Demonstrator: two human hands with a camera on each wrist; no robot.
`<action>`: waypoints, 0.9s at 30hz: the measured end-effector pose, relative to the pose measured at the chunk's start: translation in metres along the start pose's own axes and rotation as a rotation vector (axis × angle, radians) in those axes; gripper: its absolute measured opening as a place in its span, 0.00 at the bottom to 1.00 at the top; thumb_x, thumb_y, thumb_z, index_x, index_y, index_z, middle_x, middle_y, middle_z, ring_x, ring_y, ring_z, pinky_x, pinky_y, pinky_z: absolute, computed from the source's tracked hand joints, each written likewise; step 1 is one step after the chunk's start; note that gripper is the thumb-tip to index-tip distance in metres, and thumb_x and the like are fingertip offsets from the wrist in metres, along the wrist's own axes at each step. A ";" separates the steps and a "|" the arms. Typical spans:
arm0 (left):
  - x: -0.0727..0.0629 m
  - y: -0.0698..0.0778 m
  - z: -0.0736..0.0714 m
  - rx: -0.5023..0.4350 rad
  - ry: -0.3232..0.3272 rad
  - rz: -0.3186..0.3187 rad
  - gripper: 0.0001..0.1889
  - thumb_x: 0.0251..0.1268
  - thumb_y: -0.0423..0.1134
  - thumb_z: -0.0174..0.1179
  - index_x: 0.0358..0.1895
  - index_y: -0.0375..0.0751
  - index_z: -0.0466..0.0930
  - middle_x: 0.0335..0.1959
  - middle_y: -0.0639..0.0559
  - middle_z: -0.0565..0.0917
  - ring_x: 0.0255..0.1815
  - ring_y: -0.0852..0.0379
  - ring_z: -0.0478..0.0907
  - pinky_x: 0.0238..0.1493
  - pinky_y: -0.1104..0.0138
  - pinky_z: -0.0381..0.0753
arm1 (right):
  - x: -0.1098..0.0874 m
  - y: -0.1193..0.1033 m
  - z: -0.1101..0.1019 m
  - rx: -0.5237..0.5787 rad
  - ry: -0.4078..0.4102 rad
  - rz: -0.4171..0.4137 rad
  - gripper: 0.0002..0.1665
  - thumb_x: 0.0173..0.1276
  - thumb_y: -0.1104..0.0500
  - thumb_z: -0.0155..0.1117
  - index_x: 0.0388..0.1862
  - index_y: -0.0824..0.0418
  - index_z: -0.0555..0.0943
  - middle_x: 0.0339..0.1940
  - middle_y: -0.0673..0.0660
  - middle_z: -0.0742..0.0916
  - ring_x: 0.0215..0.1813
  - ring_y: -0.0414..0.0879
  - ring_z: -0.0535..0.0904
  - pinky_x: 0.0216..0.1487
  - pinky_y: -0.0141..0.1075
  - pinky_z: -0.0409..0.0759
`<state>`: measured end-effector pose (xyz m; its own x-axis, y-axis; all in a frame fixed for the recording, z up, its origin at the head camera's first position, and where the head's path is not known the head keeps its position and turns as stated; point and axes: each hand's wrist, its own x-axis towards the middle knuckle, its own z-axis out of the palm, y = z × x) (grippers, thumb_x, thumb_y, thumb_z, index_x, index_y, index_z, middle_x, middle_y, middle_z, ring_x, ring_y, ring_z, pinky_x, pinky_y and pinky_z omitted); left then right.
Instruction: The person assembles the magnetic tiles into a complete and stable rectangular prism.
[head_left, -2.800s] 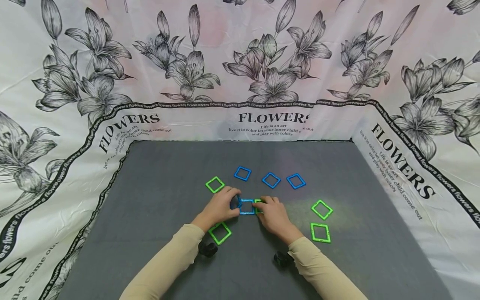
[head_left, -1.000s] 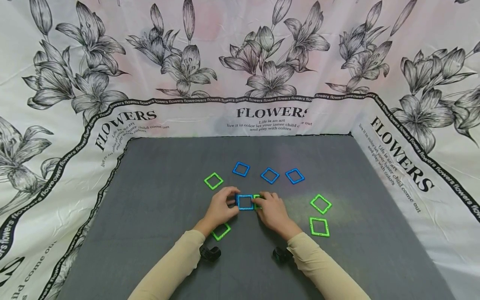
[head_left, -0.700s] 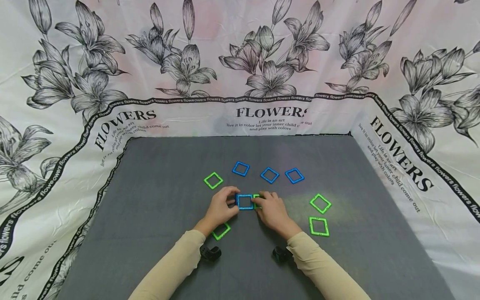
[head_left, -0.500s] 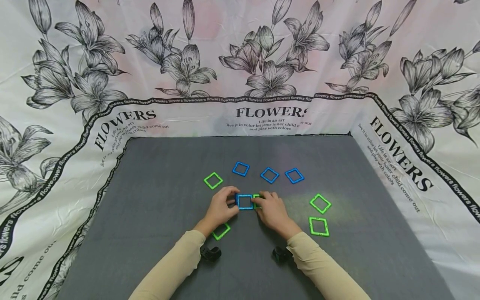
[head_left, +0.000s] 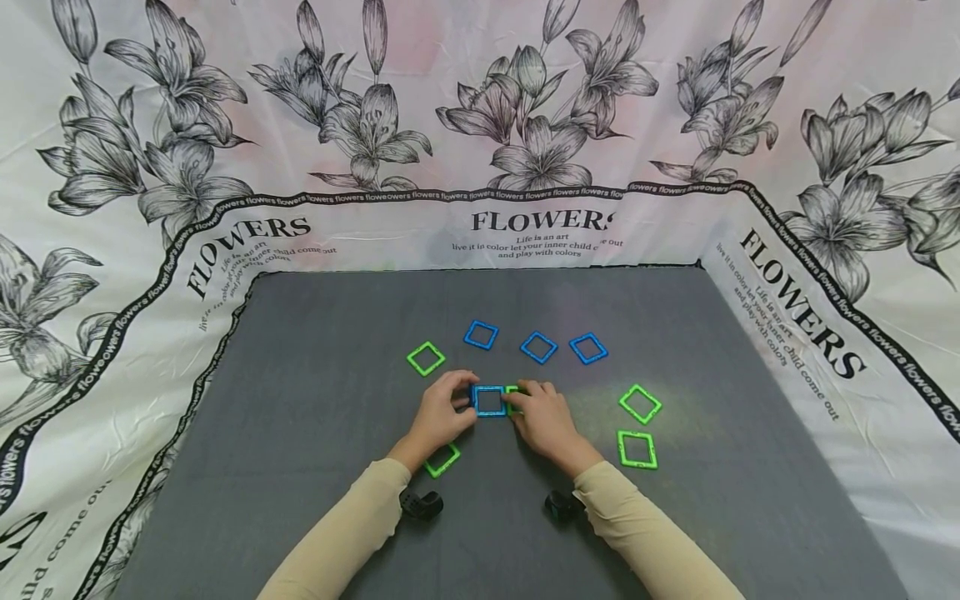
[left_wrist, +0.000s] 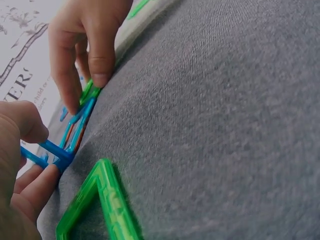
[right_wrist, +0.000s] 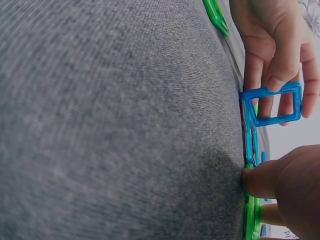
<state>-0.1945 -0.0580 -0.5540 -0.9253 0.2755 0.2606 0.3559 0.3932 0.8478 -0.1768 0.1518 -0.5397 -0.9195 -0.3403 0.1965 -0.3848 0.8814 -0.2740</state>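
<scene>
My left hand (head_left: 442,412) pinches a blue square magnetic tile (right_wrist: 298,102) between thumb and fingers. That tile stands up from the cloth along the left side of a flat blue tile (head_left: 490,414), their edges meeting. Against the flat tile's right side lies a green magnetic tile (right_wrist: 250,215), mostly hidden in the head view by my right hand (head_left: 546,421). The right thumb and fingers grip this green tile at its edges. Just below my left hand lies another green tile (left_wrist: 116,210), partly covered by the wrist in the head view.
Three loose blue tiles (head_left: 539,347) lie beyond the hands on the grey cloth (head_left: 337,333). One green tile (head_left: 426,358) is at upper left; two green tiles (head_left: 637,450) are at right. A flower-printed sheet (head_left: 540,233) rises behind the surface.
Since the earliest frame, the blue tile in my left hand has gone from leaning to more upright. Both hands have stayed nearly still in the last second; the head view has shifted slightly.
</scene>
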 end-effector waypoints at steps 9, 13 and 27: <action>-0.002 0.001 0.003 -0.021 0.018 -0.029 0.24 0.54 0.22 0.60 0.58 0.36 0.79 0.58 0.39 0.80 0.62 0.42 0.82 0.53 0.57 0.87 | -0.001 0.001 0.001 0.001 0.020 -0.005 0.17 0.64 0.61 0.74 0.53 0.54 0.89 0.60 0.64 0.85 0.52 0.63 0.79 0.42 0.54 0.79; -0.002 0.003 0.004 -0.045 0.036 -0.054 0.22 0.58 0.26 0.61 0.58 0.37 0.80 0.59 0.39 0.81 0.62 0.42 0.82 0.55 0.55 0.86 | -0.001 0.000 0.000 0.009 0.023 -0.011 0.17 0.64 0.61 0.73 0.53 0.54 0.89 0.59 0.65 0.85 0.51 0.64 0.79 0.42 0.56 0.79; -0.003 0.010 0.010 -0.177 0.115 -0.162 0.20 0.71 0.30 0.57 0.64 0.33 0.76 0.64 0.36 0.80 0.65 0.40 0.80 0.62 0.49 0.81 | 0.001 0.001 -0.003 0.000 -0.005 -0.023 0.17 0.65 0.60 0.71 0.53 0.54 0.89 0.58 0.65 0.85 0.49 0.64 0.79 0.41 0.56 0.79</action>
<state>-0.1867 -0.0459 -0.5514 -0.9808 0.1162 0.1566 0.1824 0.2622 0.9476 -0.1779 0.1533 -0.5365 -0.9107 -0.3624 0.1980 -0.4061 0.8731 -0.2698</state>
